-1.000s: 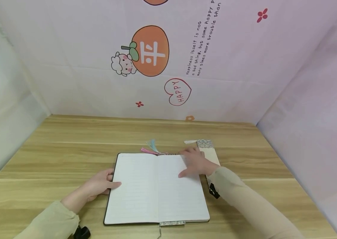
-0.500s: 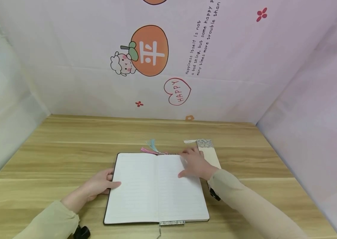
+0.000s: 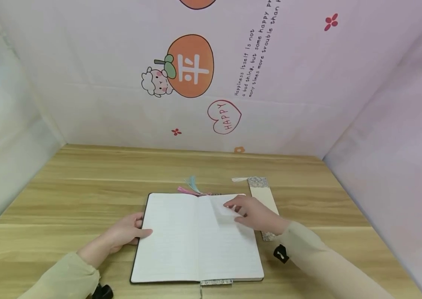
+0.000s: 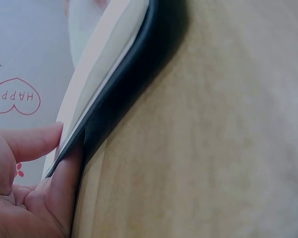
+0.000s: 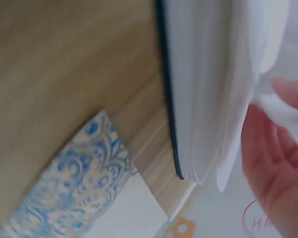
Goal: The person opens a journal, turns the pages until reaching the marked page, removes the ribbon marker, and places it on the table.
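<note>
An open notebook (image 3: 173,241) with blank lined pages and a dark cover lies on the table. My left hand (image 3: 125,232) grips its left edge, thumb on the page and fingers under the cover; the left wrist view shows this dark cover (image 4: 116,106) between thumb and fingers. Over the upper right page, my right hand (image 3: 253,214) pinches a lifted page, whose white paper (image 5: 280,110) bends between thumb and fingers in the right wrist view. Just right of the notebook lies a cream bookmark (image 3: 264,197) with patterned ends, partly behind the right hand.
Pink and blue tassels (image 3: 192,185) stick out past the notebook's top edge. A patterned strip (image 3: 216,282) and a thin ribbon (image 3: 201,290) show at its bottom edge. The wooden table (image 3: 84,178) ends at a printed cloth backdrop (image 3: 121,120). White cloth hangs on both sides.
My right hand has moved from the notebook's upper right edge toward the person and slightly right, raising a page. The left hand keeps its hold.
</note>
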A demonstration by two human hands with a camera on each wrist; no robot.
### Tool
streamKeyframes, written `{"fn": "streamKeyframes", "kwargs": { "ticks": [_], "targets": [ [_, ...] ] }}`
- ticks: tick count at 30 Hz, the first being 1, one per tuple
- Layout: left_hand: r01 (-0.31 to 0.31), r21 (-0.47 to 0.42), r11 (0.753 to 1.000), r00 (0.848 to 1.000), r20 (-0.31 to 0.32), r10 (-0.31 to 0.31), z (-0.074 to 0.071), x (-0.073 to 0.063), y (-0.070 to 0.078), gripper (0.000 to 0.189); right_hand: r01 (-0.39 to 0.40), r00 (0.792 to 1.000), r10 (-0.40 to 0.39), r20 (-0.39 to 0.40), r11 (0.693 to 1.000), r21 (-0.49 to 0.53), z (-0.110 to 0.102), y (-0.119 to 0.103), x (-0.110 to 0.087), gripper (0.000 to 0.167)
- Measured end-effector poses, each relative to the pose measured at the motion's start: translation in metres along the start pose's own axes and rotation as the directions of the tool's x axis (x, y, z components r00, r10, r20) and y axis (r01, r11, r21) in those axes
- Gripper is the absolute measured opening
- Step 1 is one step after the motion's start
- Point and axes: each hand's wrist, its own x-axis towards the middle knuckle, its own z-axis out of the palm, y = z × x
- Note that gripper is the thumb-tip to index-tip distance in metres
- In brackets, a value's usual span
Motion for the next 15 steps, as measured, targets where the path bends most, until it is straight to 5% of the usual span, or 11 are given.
{"fn": "streamKeyframes", "kwargs": {
  "ticks": [3,6,11,15],
  "targets": [
    [0.004,0.001,1.000,1.000,-0.005,-0.004,0.001,0.000,0.001,0.067,-0.020,1.000,0.014,0.028,0.981,0.192,-0.008,0.002,-0.007,0.040],
    [0.005,0.002,1.000,1.000,-0.010,-0.005,0.001,0.000,0.001,0.065,-0.081,0.996,0.062,0.061,0.921,0.380,-0.012,0.006,-0.010,0.042],
    [0.009,0.006,1.000,1.000,-0.013,-0.009,0.001,0.001,0.001,0.067,-0.146,0.989,0.089,0.117,0.706,0.693,-0.016,0.004,-0.013,0.052],
    [0.005,0.013,1.000,1.000,-0.012,-0.005,0.001,0.001,0.000,0.067,-0.151,0.989,0.087,0.123,0.550,0.822,-0.017,-0.005,-0.013,0.055]
  ]
}}
